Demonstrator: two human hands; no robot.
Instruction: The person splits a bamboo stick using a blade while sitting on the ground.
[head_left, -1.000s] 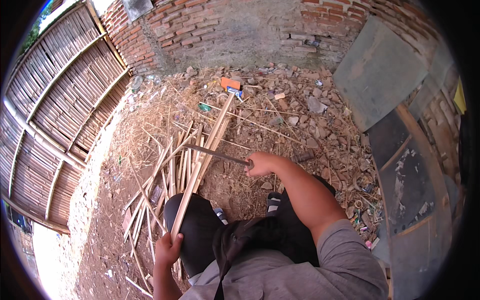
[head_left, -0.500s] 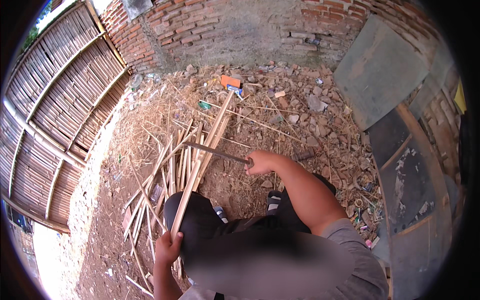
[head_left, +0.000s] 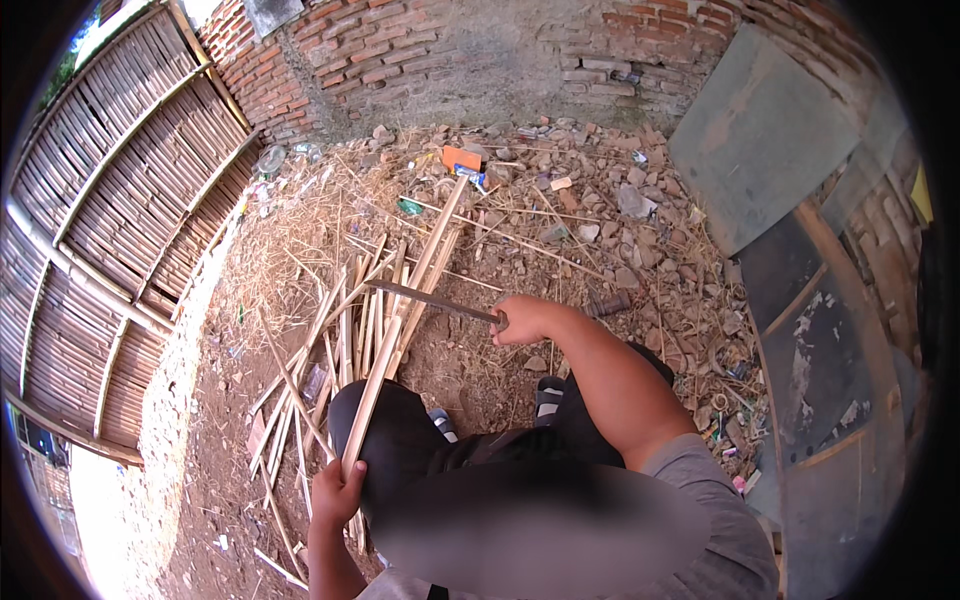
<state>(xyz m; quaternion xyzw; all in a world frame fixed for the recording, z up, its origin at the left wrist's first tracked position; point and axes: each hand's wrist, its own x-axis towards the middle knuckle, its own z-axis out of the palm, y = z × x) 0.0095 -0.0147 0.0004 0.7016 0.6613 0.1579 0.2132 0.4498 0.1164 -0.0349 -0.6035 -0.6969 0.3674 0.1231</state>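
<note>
Seen from the head, a blade (head_left: 440, 304) is crossing a pale strip (head_left: 376, 385), contact impossible to confirm; the strip could be twisting or slipping if the left hand's lone hold loosens, possibly sending the edge toward the left leg (head_left: 402, 418). The right hand (head_left: 517, 319) is clenching the blade's right end, fingers curled around it. The left hand (head_left: 335, 493) is pinching the strip's near end, thumb on top, while the strip is running forward from it, over the thigh and past the blade, beside loose sticks (head_left: 345, 340)

No legible lettering or numbers
</note>
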